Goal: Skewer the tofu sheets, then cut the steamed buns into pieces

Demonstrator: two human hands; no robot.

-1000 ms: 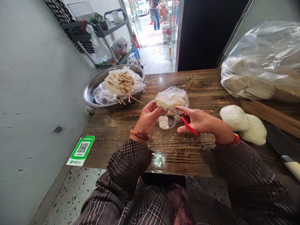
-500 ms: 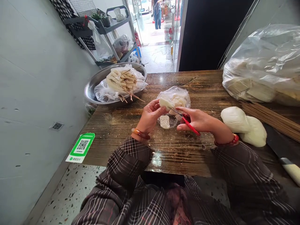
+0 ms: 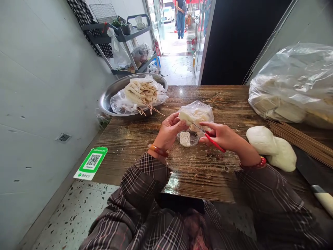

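Note:
Between the thumb and fingers of my left hand (image 3: 169,131) is a pale, soft white piece of food (image 3: 185,117), perhaps a bun or gluten. My right hand (image 3: 220,136) grips red-handled scissors (image 3: 213,140), their blades at the right edge of that piece. Below and behind lies a clear plastic bag (image 3: 200,107) with pale torn or cut pieces in it. On the near part of the plastic sits a small whitish porous block (image 3: 185,138). Two smooth white pieces (image 3: 272,147) lie to the right of my right forearm.
A metal basin (image 3: 105,100) with skewered pale food (image 3: 145,92) in plastic stands at the back left. On the right are a large plastic bag (image 3: 291,86), bamboo sticks (image 3: 304,142) and a knife (image 3: 314,173). A green code card (image 3: 91,163) lies at the left edge.
The whole view has shifted slightly, with the table lower in the picture. The scissor blades stay at the white piece, whose visible shape has changed a little. Both hands keep their hold.

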